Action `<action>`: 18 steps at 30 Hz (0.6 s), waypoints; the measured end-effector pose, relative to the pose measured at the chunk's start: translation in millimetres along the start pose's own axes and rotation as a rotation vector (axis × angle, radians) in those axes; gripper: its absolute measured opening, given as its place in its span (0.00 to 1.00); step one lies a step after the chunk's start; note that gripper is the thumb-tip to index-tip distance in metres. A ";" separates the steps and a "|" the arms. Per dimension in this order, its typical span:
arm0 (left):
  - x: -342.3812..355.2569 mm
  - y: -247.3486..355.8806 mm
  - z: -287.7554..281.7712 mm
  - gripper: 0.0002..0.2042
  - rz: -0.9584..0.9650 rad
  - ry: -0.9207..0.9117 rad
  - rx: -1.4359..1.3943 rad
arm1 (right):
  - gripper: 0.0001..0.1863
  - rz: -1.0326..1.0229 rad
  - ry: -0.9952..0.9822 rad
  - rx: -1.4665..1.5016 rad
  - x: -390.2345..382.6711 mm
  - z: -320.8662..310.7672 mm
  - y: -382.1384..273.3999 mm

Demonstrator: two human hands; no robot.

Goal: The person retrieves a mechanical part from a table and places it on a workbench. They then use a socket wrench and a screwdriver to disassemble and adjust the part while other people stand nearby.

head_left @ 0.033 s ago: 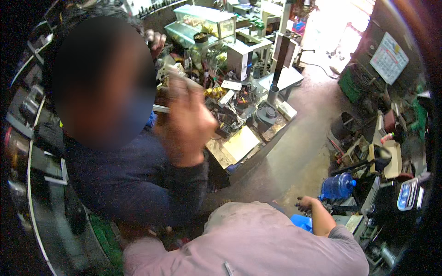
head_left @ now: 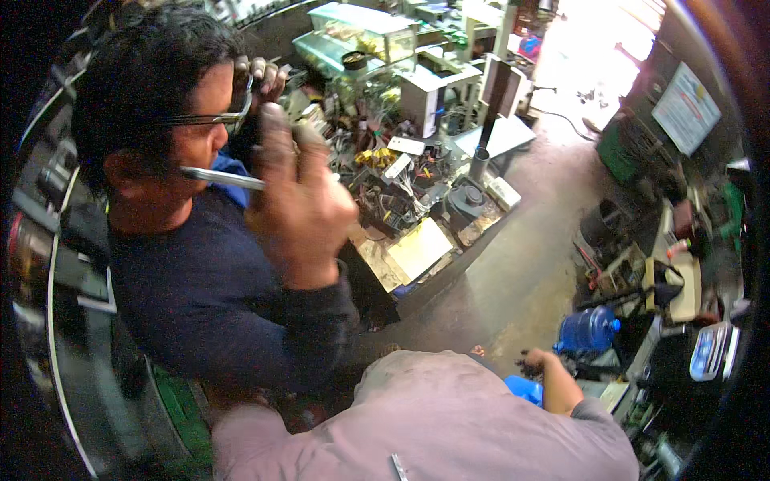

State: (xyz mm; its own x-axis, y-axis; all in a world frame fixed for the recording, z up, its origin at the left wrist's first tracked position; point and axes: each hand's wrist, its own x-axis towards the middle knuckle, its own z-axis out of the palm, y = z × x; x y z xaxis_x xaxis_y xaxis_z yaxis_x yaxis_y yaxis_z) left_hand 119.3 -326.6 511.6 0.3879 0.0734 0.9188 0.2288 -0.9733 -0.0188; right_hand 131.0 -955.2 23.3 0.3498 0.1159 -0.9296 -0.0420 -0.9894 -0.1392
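"In the head view, what are the person's hands doing?"
"The right hand (head_left: 541, 362) hangs low, near a blue jug (head_left: 588, 329) and a blue item (head_left: 523, 389). Its dark fingers blur, so how far they open, or what they hold, cannot be told. The left hand is out of sight."
"How is this best handled?"
"Probably slowly, eyes down, arm clear of the jug."
"Anything different from earlier?"
"The co-worker's hand (head_left: 303, 216) sits farther left and more of its silver rod (head_left: 222, 178) shows; the jug hasn't moved."
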 end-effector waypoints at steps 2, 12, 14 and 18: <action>-14.1 15.3 2.3 0.14 -0.007 -0.078 0.117 | 0.21 -0.012 -0.025 -0.253 27.0 17.9 79.4; -265.8 94.9 34.4 0.15 -0.413 -0.622 0.193 | 0.25 0.020 0.051 -0.235 13.4 -67.9 247.9; -365.7 158.2 57.0 0.16 -0.557 -1.127 0.048 | 0.27 -0.086 0.095 -0.144 -6.3 -113.2 259.0; -495.9 262.9 80.4 0.18 -0.462 -2.071 -0.171 | 0.25 -0.064 0.238 0.106 3.4 -203.3 280.8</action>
State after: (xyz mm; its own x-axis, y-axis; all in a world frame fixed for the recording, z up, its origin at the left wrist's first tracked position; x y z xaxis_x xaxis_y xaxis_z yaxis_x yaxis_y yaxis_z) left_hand 58.8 -601.4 19.3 0.5440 0.2098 -0.8124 0.5554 -0.8158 0.1612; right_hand 310.7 -1250.5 50.4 0.5649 0.1416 -0.8129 -0.1058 -0.9646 -0.2416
